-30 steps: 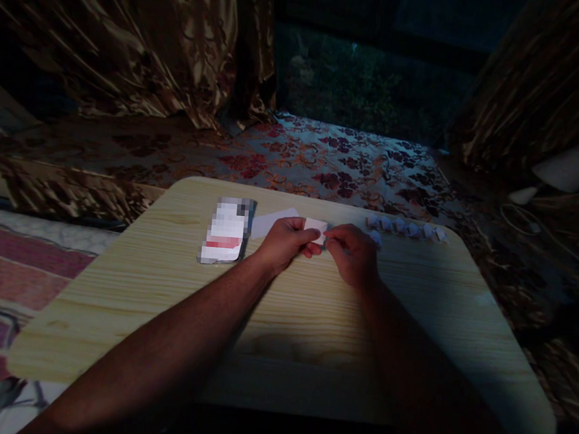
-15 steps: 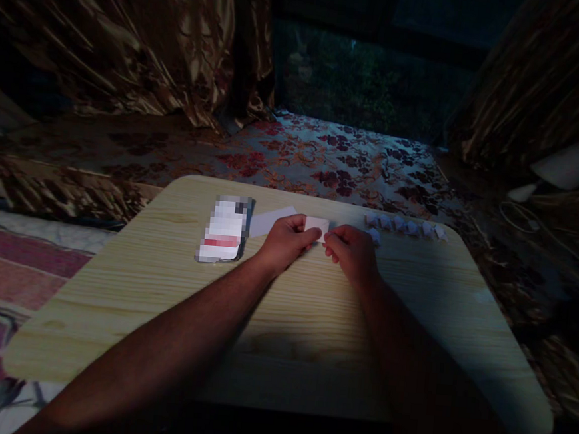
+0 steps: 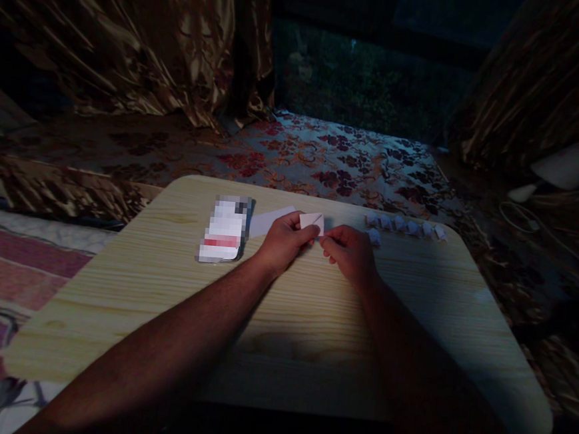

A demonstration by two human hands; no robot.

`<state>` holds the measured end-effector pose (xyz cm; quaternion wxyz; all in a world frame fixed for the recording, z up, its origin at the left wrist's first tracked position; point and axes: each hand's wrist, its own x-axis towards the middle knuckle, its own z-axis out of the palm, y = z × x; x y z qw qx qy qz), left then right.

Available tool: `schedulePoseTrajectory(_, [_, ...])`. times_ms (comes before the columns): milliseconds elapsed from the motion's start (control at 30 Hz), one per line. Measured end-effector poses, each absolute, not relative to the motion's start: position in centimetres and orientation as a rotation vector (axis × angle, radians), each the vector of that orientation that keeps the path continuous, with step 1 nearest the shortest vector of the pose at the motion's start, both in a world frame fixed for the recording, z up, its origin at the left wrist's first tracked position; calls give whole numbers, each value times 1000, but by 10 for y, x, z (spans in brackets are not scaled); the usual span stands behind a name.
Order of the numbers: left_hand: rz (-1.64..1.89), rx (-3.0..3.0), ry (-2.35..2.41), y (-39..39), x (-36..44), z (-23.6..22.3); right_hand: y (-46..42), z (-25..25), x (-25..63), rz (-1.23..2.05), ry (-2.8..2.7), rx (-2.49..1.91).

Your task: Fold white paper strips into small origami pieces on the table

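Observation:
A small folded piece of white paper (image 3: pixel 310 221) is held above the far middle of the table, with a diagonal crease or flap edge across its face. My left hand (image 3: pixel 283 242) grips it from the left, thumb pressed on its front. My right hand (image 3: pixel 350 250) is closed in a pinch at the paper's lower right corner; the fingertips hide that corner. Just left of my left hand lies a flat white paper sheet (image 3: pixel 270 222). One small folded paper piece (image 3: pixel 375 237) rests right behind my right hand.
Several more folded paper pieces (image 3: pixel 413 227) stand in a row along the far right of the wooden table (image 3: pixel 307 312). A phone (image 3: pixel 224 228), partly pixelated, lies left of the sheet. Past the table's far edge is a ledge with flowered cloth (image 3: pixel 324 156).
The folded paper has turned and shifted slightly left, and a diagonal line now shows on its face. My right hand has moved slightly left with it.

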<state>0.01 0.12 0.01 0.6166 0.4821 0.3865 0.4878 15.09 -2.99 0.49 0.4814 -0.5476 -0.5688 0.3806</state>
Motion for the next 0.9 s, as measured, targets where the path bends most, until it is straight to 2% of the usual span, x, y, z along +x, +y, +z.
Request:
schedulePoseTrajectory(467, [1153, 1227, 897, -3, 0, 9, -28, 0, 157, 720, -1435, -1354])
schedulePoseTrajectory(733, [1223, 1176, 858, -4, 4, 4, -29, 1, 152, 917, -1307, -1277])
schedulePoseTrajectory(900, [1196, 1163, 885, -4, 4, 0, -28, 1, 152, 890, -1311, -1271])
